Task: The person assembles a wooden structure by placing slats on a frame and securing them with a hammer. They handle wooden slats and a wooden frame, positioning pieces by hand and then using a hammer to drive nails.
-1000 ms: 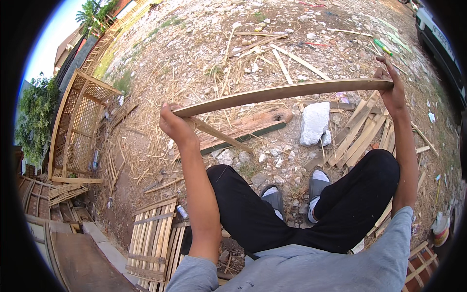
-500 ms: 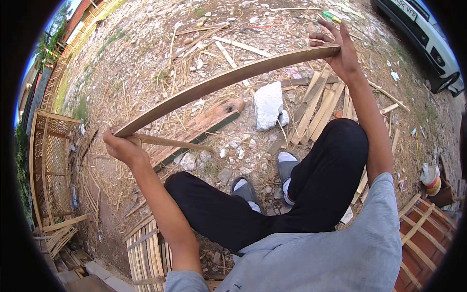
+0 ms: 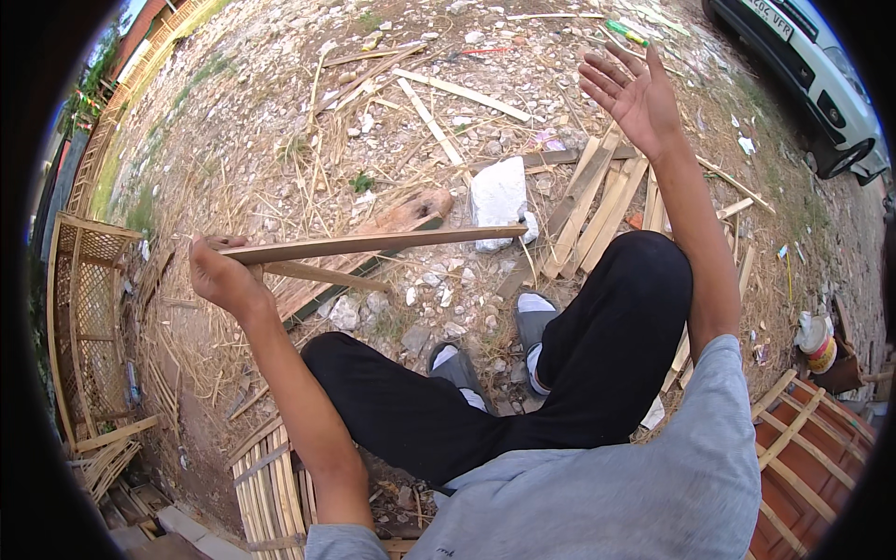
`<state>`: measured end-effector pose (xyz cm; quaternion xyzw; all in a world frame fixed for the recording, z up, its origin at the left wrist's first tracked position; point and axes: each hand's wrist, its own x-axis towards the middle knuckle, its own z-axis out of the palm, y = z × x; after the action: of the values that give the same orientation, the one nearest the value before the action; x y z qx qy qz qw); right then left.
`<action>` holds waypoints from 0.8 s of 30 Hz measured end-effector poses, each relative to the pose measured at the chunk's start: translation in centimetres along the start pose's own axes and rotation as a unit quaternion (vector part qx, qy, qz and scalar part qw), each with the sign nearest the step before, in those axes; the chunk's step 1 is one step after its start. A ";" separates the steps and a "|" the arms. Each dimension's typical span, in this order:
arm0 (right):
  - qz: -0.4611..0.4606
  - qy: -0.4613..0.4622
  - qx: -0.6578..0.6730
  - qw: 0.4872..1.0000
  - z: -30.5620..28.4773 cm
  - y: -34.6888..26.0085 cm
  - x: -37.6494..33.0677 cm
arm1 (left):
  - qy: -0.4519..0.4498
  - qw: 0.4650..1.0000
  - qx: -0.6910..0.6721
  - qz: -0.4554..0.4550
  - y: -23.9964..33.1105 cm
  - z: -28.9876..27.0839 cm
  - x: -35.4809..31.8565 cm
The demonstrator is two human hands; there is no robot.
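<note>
My left hand (image 3: 227, 280) is closed round one end of a long, thin wooden slat (image 3: 392, 242), which points to the right above the ground. A shorter wooden stick (image 3: 327, 276) also runs out from that hand, angled below the slat; its held end is hidden. Up at the far right, my right hand (image 3: 644, 105) is open, palm showing and fingers apart, with nothing in it. The slat's free end lies in front of a white stone block (image 3: 499, 198), well away from the right hand. Beneath the slat rests a thick reddish plank (image 3: 401, 217) with a dark edge.
Loose wooden slats (image 3: 607, 201) lie in a pile beyond my right knee. Slatted wooden panels flank me, one at lower left (image 3: 271, 481) and a lattice one (image 3: 98, 327) farther left. A white car (image 3: 821, 84) stands at the far right. Rubble and straw cover the ground.
My right hand has let go of the slat's far end. The slat, bowed before, is now straight and its free end has dropped nearer me. My left hand keeps its hold.
</note>
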<state>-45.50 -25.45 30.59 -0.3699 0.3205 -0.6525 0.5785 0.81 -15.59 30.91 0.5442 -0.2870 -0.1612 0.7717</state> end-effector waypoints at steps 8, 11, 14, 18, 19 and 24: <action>0.045 -0.006 -0.023 0.999 0.4 -0.2 0.1 | -0.066 0.993 0.077 0.061 -0.3 0.2 0.2; 0.062 -0.028 -0.044 0.997 0.7 0.6 0.6 | -0.112 0.982 0.084 0.123 -0.2 -0.3 0.1; 0.081 -0.021 -0.129 0.988 1.1 -0.2 0.2 | -0.147 0.975 0.103 0.132 0.0 0.3 -0.6; 0.093 -0.063 -0.173 0.979 1.4 0.5 -0.4 | -0.156 0.983 -0.010 0.100 -0.4 1.4 -1.0; 0.116 -0.057 -0.246 0.961 3.1 0.8 -0.9 | -0.163 0.981 -0.018 0.102 -0.3 0.8 -0.8; 0.158 -0.250 -0.472 0.830 6.8 4.6 -2.2 | -0.216 0.969 -0.115 -0.041 -0.4 0.8 -0.2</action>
<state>-37.17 -23.74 30.00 -0.6930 0.4878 -0.2066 0.4891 0.20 -16.16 30.70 0.4157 -0.4039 -0.3386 0.7412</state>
